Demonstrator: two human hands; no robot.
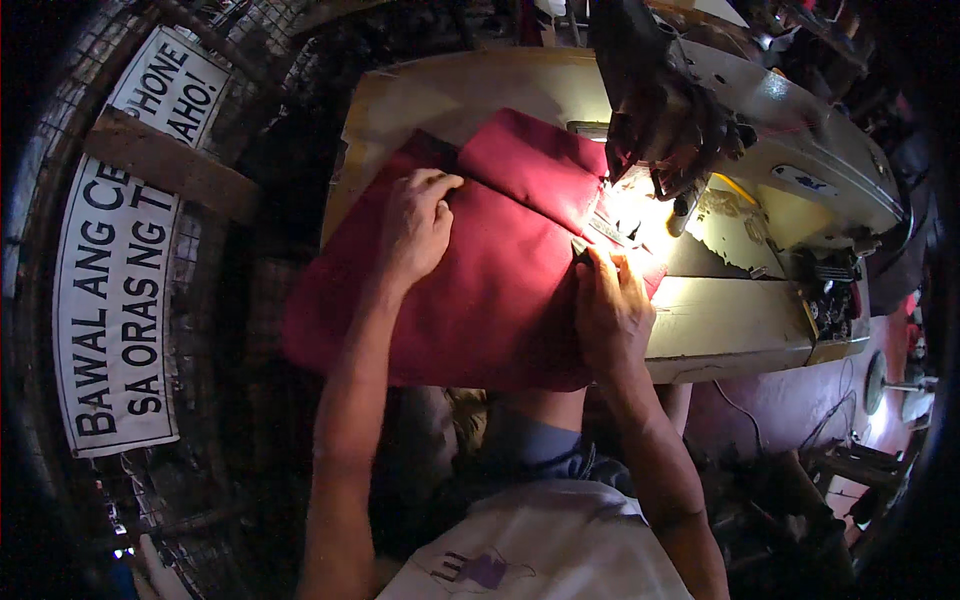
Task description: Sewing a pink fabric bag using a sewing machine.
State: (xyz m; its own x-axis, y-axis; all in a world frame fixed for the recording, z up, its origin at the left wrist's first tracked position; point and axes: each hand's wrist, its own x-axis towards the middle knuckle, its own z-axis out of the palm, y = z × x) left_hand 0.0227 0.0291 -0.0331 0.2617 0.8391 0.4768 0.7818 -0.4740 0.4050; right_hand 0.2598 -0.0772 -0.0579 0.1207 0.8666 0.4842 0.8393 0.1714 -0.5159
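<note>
A dark red piece of cloth (480, 290) lies over the front of the sewing machine table, with a folded panel (535, 165) along a seam across it. My left hand (418, 225) rests on the cloth at the left, fingers loosely bent and their tips at the seam. Close to the lit needle area (640, 205), my right hand (614, 305) has its fingers closed and bent down at the cloth's right part. A small dark pointed thing (579, 246) shows at its fingertips; I cannot tell what it is. The needle itself is lost in glare.
The sewing machine (800, 140) stands over the table's right side, its dark head (660, 100) above the cloth. Pale tabletop (470, 85) shows behind the cloth and to its right. A wire mesh wall with a white sign (120, 310) and a wooden board (170, 165) is at left.
</note>
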